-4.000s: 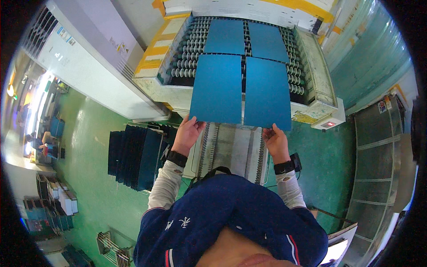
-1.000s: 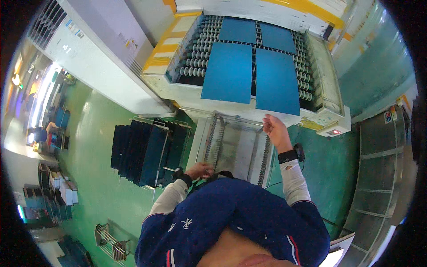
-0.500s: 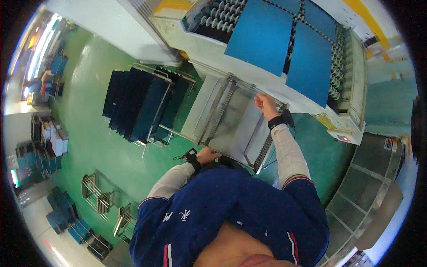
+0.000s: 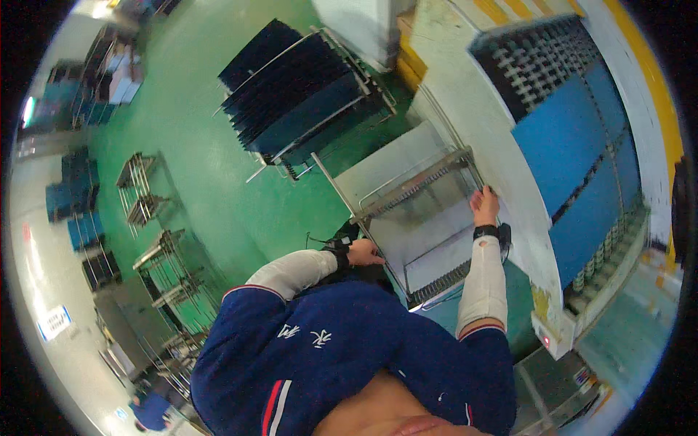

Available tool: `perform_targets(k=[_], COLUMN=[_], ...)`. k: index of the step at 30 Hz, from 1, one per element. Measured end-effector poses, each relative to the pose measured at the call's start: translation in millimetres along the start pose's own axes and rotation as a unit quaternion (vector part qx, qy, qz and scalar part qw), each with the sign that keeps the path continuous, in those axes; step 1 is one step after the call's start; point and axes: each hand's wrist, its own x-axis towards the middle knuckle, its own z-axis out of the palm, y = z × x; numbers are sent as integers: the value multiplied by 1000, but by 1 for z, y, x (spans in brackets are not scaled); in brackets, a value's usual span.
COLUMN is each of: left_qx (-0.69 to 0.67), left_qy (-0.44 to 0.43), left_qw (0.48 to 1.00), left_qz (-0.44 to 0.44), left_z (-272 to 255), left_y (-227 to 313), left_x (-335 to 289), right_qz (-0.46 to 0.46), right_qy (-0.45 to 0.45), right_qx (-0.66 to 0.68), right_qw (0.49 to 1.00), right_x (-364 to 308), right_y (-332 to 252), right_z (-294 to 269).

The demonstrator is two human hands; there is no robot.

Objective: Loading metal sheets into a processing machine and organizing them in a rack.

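Note:
A metal rack (image 4: 378, 232) with spring-like coils along two sides stands right in front of my body, beside the machine. My right hand (image 4: 485, 206) is closed around its far rail, next to the machine's side. At the near rail, my left hand (image 4: 366, 252) has its fingers curled on the metal. Dark bands with small devices sit on both wrists. A pale flat surface shows through the rack's frame.
The white machine (image 4: 472, 80) at right carries blue panels (image 4: 563, 123) on rows of rollers. A rack of dark panels (image 4: 291, 87) stands on the green floor ahead. Metal stands (image 4: 138, 192) are at left. Another person (image 4: 151, 411) appears at lower left.
The view has swung round, so the machine now lies farther right and the dark panel rack higher up. Both hands stay at the metal rack; the left has shifted slightly along the near rail.

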Motion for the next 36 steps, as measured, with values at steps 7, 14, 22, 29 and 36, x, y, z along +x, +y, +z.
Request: perform_targets(k=[7,14,22,29,36], left_qx=[185,189,-138,-294,-44], left_qy=[83,25,-80,239,566], left_qw=[971,965,986,920,818], left_qz=[126,181,49,103,93], left_z=[107,141,94,-35,-69], left_y=[-88,-123,-115,-19,-27], left_x=[75,101,66,-15,1], right_qz=[-39,-200,-324,-391,-311], right_qy=[8,-12,-82,84,-32], right_qx=[-63,-323,-740,-889,-881], right_qw=[997,925,583,222,357], right_x=[-23,20,-16,24,-31], right_y=[-9,13,-61,-24,-58], right_z=[31,21,63,63,74])
